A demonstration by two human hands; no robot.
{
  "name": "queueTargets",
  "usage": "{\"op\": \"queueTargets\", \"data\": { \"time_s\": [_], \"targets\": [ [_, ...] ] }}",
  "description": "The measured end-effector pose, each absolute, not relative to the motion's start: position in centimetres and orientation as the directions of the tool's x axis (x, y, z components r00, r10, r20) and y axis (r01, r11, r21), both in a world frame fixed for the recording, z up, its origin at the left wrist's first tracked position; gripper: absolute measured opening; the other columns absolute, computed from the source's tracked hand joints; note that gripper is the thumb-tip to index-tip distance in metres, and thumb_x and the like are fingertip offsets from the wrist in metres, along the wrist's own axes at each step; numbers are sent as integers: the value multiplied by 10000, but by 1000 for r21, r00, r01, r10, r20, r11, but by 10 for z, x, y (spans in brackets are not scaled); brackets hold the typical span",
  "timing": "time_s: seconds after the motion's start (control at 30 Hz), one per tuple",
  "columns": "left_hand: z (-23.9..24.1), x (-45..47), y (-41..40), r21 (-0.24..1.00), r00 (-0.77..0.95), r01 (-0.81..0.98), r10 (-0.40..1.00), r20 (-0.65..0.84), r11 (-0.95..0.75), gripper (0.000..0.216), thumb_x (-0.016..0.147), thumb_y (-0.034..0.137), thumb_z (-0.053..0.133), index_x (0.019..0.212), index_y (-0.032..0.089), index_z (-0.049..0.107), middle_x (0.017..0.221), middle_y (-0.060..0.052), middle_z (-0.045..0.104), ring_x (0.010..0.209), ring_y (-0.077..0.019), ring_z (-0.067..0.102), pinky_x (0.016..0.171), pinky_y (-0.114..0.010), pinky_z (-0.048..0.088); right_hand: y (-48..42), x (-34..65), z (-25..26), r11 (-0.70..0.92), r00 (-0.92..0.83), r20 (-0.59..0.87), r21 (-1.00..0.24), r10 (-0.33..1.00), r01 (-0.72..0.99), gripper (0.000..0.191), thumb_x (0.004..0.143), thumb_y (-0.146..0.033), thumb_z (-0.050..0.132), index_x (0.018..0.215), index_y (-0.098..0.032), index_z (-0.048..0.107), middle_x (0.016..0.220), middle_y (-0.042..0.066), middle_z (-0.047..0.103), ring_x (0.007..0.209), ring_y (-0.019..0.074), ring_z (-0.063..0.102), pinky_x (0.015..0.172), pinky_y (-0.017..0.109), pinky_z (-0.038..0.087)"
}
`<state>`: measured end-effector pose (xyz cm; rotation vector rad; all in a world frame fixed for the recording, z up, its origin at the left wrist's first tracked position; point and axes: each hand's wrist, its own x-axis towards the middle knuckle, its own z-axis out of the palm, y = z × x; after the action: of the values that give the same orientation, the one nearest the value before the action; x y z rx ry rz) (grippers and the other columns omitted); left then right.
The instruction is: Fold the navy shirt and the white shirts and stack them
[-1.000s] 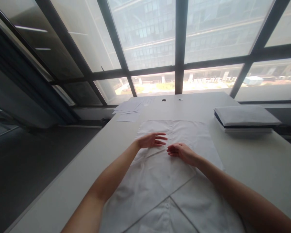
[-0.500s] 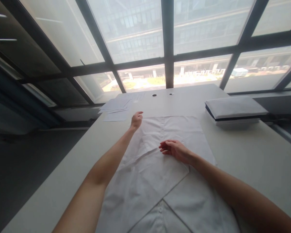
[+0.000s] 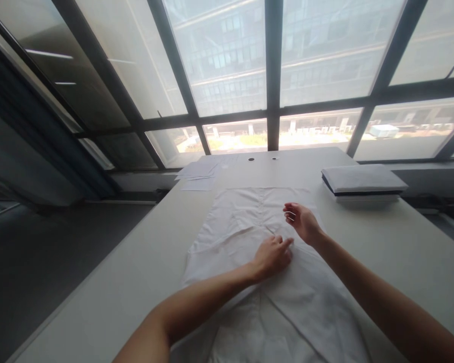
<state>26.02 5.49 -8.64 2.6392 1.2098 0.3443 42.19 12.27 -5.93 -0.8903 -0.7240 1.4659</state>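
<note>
A white shirt [image 3: 227, 227] with a buttoned front lies spread along the table, its fabric creased across the middle. My left hand [image 3: 274, 257] is at the middle of the shirt, its fingers curled down on a fold of the cloth and the index finger pointing right. The fingertips are partly hidden. Slightly farther off, by the shirt's right edge, my right hand [image 3: 302, 222] holds nothing. Its fingers are apart and loosely bent, just over the fabric. My left forearm covers part of the lower shirt.
The white table [image 3: 144, 262] reaches to a large framed window. Loose paper sheets [image 3: 199, 174] lie at its far left. A stack of white and dark flat items [image 3: 363, 181] sits at the right. Two round holes [image 3: 251, 159] are near the far edge.
My left hand has come from the shirt's far left edge to its middle. My right hand has shifted right and away from me. The slanting cloth edge near me has moved. The view has tilted up.
</note>
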Motion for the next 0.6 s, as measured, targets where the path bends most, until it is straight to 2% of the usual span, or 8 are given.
{"op": "queueTargets", "data": {
  "time_s": [0.07, 0.13, 0.2, 0.27, 0.37, 0.4, 0.47, 0.6],
  "targets": [
    [-82, 256, 63, 384, 634, 677, 762, 131, -628, 426, 883, 161, 484, 1277, 258, 613, 984, -63, 647, 848, -212, 625, 802, -324, 499, 113, 427, -57, -73, 29, -99, -871, 995, -485, 121, 800, -295, 611, 865, -209, 666, 844, 48, 703, 696, 157, 604, 622, 290, 493],
    [-69, 237, 71, 487, 582, 642, 790, 192, -592, 398, 836, 114, 477, 1152, 236, 687, 936, -45, 655, 785, -175, 614, 781, -285, 488, 105, 433, -55, -58, 54, -91, -895, 994, -443, 126, 791, -298, 603, 860, -210, 662, 843, 52, 705, 692, 156, 605, 617, 289, 493],
    [-50, 200, 77, 564, 465, 634, 844, 268, -529, 318, 787, 128, 505, 990, 208, 736, 833, -28, 649, 750, -164, 597, 763, -268, 478, 97, 437, -54, -50, 74, -84, -923, 994, -381, 129, 784, -300, 592, 852, -210, 656, 841, 56, 709, 682, 155, 605, 610, 287, 489],
    [-29, 144, 81, 626, 245, 669, 914, 323, -401, 235, 760, 184, 520, 858, 200, 733, 763, -8, 644, 717, -161, 581, 722, -257, 469, 89, 438, -54, -49, 80, -76, -955, 994, -294, 140, 786, -307, 575, 845, -209, 657, 841, 60, 714, 669, 153, 605, 602, 283, 483],
    [0, 38, 82, 652, 22, 716, 942, 334, -248, 281, 822, 272, 426, 843, 167, 685, 608, 16, 555, 582, -160, 513, 565, -245, 414, 77, 428, -58, -54, 24, -57, -992, 998, -115, 170, 787, -300, 551, 828, -196, 679, 825, 68, 722, 659, 155, 615, 582, 275, 462],
    [8, 2, 81, 670, -107, 730, 946, 305, -133, 264, 811, 309, 449, 826, 172, 674, 603, 25, 552, 582, -159, 514, 549, -235, 402, 74, 421, -60, -48, -11, -48, -998, 999, -47, 175, 783, -288, 546, 818, -190, 687, 811, 70, 723, 652, 159, 618, 570, 273, 451],
    [21, -63, 75, 673, -307, 738, 910, 280, 42, 241, 798, 324, 464, 802, 169, 649, 690, 13, 608, 662, -162, 553, 588, -226, 421, 69, 403, -65, -17, -86, -25, -995, 996, 93, 167, 766, -252, 543, 788, -181, 693, 763, 66, 715, 618, 164, 609, 552, 274, 428],
    [39, -148, 52, 648, -515, 719, 818, 257, 249, 180, 814, 277, 498, 824, 138, 612, 728, -15, 635, 724, -177, 581, 661, -253, 469, 58, 357, -75, 126, -202, 57, -928, 978, 351, 115, 754, -199, 576, 757, -180, 689, 726, 49, 684, 655, 180, 604, 650, 297, 432]
  ]
}}
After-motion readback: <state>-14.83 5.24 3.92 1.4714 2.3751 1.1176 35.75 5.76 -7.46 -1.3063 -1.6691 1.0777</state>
